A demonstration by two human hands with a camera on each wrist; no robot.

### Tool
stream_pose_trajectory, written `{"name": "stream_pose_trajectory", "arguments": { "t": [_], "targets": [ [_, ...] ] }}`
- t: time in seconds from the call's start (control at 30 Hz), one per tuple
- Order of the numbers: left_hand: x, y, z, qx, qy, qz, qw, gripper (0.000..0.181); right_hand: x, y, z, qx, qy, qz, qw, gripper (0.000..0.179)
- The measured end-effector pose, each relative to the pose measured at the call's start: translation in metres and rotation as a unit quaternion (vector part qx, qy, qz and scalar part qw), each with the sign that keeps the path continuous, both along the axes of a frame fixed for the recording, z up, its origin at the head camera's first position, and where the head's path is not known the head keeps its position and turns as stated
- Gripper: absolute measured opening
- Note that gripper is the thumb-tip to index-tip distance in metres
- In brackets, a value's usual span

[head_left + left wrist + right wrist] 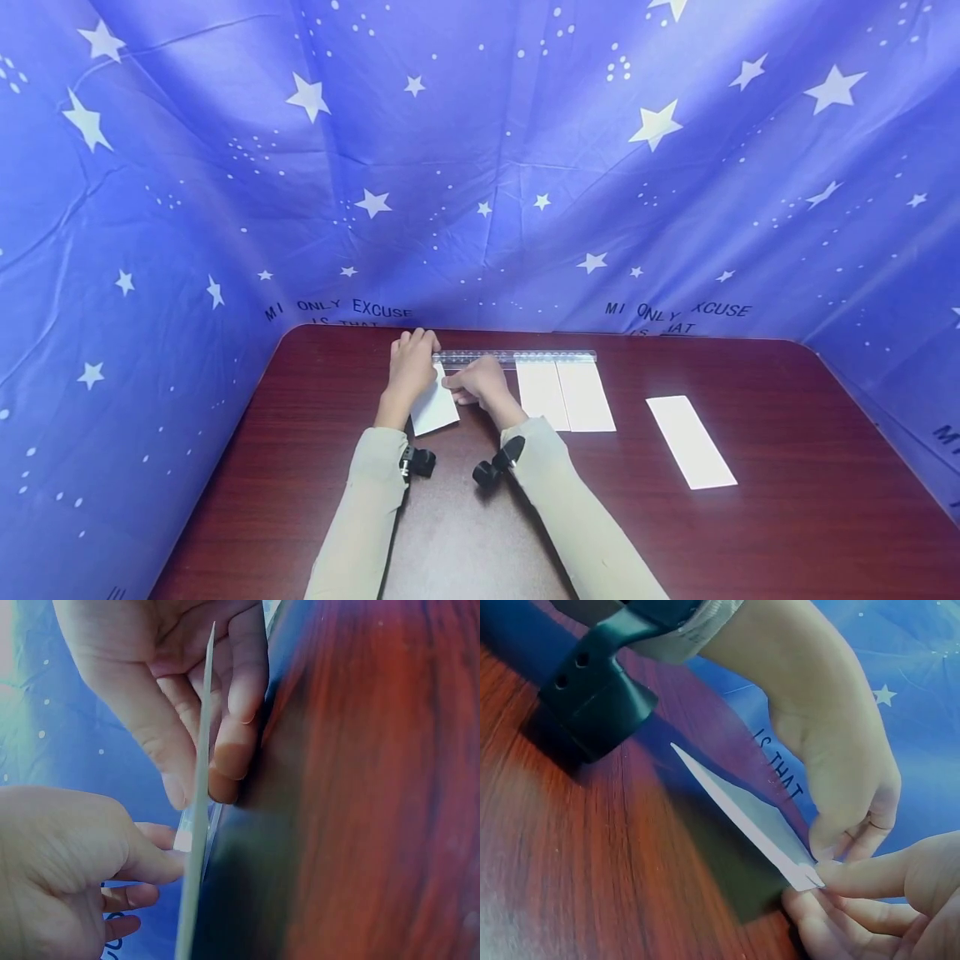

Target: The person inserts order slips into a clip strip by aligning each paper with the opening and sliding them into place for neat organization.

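Observation:
A white paper card [433,408] is raised at a slant off the table between my hands. My left hand [412,365] holds it near its far end, thumb on one face and fingers behind, as the left wrist view shows. My right hand [877,900] pinches the edge of the same card [742,810] between thumb and fingers. A clear plastic ruler [555,357] lies along the back of the table, its left end by my hands. Two more white cards, a left one [542,396] and a right one [587,396], lie side by side with their far ends at the ruler.
Another white card [692,442] lies apart on the right of the dark red wooden table [810,467]. A blue curtain with stars [480,150] hangs close behind the table's back edge. Black wrist cameras, left [423,462] and right [487,473], hang below the sleeves.

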State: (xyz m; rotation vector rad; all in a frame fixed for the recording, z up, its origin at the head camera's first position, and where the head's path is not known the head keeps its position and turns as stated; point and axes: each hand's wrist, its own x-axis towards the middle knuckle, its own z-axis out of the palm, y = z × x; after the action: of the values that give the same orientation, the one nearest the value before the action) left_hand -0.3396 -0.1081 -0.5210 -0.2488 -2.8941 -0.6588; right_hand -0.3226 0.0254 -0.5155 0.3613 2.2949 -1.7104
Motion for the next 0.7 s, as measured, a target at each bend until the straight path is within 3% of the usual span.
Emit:
{"name": "stream_pose_trajectory", "arguments": {
  "t": [0.3,0.7],
  "targets": [
    [-0.002,-0.001,-0.001,0.002,0.000,-0.004,1.0000,0.034,0.000,-0.003,-0.006,0.050,0.027,-0.002,0.9984,0.011],
    [-0.003,-0.002,-0.001,0.008,-0.002,-0.003,1.0000,0.035,0.006,0.002,-0.015,0.019,0.050,-0.033,0.9980,0.014]
  ]
}}
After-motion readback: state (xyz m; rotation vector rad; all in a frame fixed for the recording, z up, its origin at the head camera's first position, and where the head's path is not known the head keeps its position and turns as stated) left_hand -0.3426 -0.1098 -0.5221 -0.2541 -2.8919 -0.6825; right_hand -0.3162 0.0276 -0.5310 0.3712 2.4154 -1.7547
